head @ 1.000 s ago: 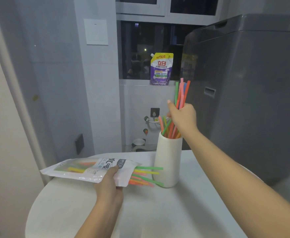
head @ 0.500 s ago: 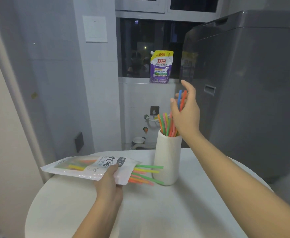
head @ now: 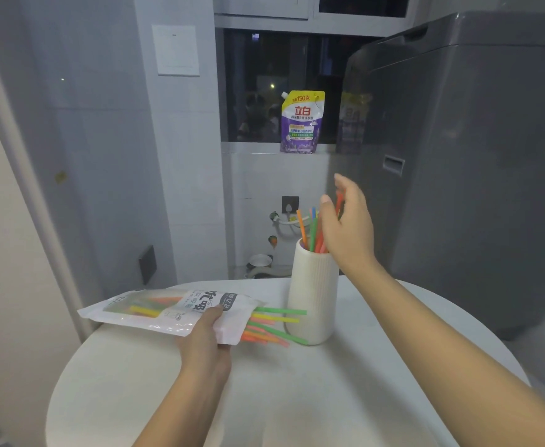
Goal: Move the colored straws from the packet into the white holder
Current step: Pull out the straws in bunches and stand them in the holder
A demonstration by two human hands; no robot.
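Observation:
A white ribbed holder (head: 313, 295) stands upright on the round white table (head: 297, 398). Several colored straws (head: 311, 230) stick out of its top. My right hand (head: 345, 227) hovers just above and behind the holder's rim, fingers spread, with nothing gripped. My left hand (head: 205, 337) grips a white plastic packet (head: 167, 309) held flat above the table's left part. More green, yellow and orange straws (head: 274, 324) poke out of the packet's open end toward the holder's base.
A grey washing machine (head: 474, 162) stands close on the right. A purple detergent pouch (head: 301, 122) sits on the window sill behind. The wall and a door frame (head: 32, 188) are to the left; the table edge curves near my arms.
My right hand let go of a bunch of straws, which dropped into the holder, and its fingers spread apart. The left hand kept the packet still.

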